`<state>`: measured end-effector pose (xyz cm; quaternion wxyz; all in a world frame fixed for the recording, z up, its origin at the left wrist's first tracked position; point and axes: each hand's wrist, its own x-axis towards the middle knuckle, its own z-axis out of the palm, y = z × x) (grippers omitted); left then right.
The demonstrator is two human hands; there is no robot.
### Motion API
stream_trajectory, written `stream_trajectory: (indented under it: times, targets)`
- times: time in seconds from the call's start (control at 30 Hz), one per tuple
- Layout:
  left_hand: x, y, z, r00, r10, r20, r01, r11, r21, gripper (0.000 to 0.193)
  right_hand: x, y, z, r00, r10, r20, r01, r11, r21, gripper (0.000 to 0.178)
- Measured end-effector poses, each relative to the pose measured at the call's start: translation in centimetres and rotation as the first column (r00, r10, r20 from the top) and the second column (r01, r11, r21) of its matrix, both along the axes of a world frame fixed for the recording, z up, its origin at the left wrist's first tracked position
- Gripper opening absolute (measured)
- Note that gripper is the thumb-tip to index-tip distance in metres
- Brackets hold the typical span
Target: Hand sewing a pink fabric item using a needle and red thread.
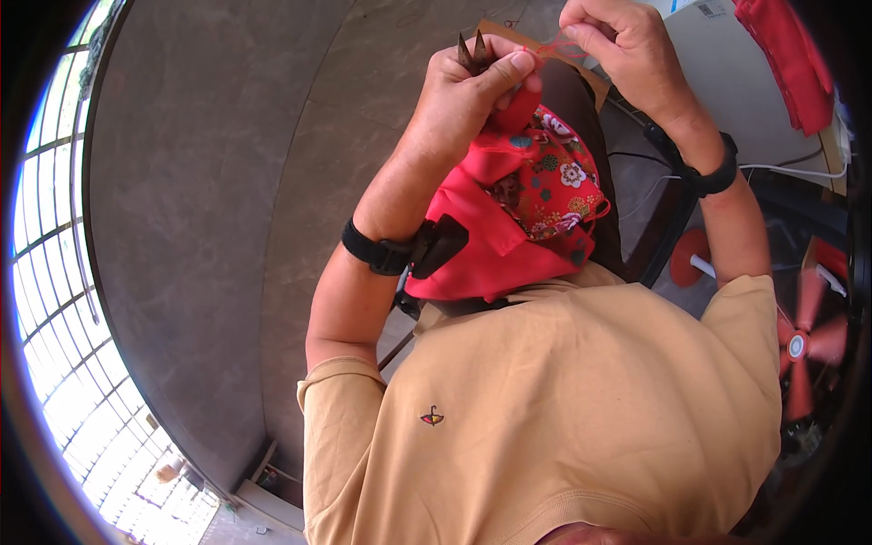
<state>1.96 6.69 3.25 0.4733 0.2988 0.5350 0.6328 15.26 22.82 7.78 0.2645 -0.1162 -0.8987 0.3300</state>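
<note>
My left hand (472,86) is closed, its thumb pinching red fabric (516,111). Two dark pointed blades of small scissors (472,54) stick up between its fingers; their handles are hidden in the palm. To the right, my right hand (631,54) is raised with thumb and finger pinched on thin red thread (561,45), which runs across to the left fingertips. Whether a needle is there is too small to tell. Below the left hand, plain red cloth (481,259) and red flower-patterned cloth (568,173) lie bunched over my lap.
At the upper right stands a pale table or machine surface (713,68) with folded red cloth (788,59) on it. A fan with red blades (797,347) is by my right side. White cable (781,169) crosses near my right wrist. A barred window (54,218) lies far left, beyond grey floor (200,182).
</note>
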Motion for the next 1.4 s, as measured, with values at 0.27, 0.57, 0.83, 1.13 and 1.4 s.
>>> stream_trajectory:
  times: [0.27, 0.57, 0.83, 1.13, 1.4]
  targets:
    - [-1.4, 2.6, 1.3, 0.843, 0.077, -0.532, -0.024, 0.994, 0.107, 0.017, -0.6, 0.4, 2.6, 0.979, 0.191, -0.069, -0.163, 0.940, 0.299, 0.008]
    - [-1.5, 2.6, 2.1, 0.919, -0.068, -0.389, 0.079, 0.997, 0.012, 0.021, -0.2, 1.9, 3.2, 0.959, 0.282, -0.012, -0.267, 0.921, 0.284, 0.008]
    - [-2.9, 3.2, 5.1, 0.754, -0.256, -0.605, 0.183, 0.966, -0.180, 0.039, 0.0, 2.8, 4.5, 0.942, 0.324, 0.091, -0.323, 0.798, 0.508, 0.009]
    - [-5.3, 3.0, 6.2, 0.133, -0.050, -0.990, 0.235, 0.972, -0.018, 0.045, -1.1, 3.9, 3.8, 0.914, 0.402, 0.061, -0.371, 0.763, 0.530, 0.012]
    - [-5.3, 2.8, 6.8, 0.142, -0.208, -0.968, 0.266, 0.950, -0.165, 0.033, -1.6, 3.8, 4.3, 0.907, 0.420, 0.038, -0.375, 0.763, 0.527, 0.011]
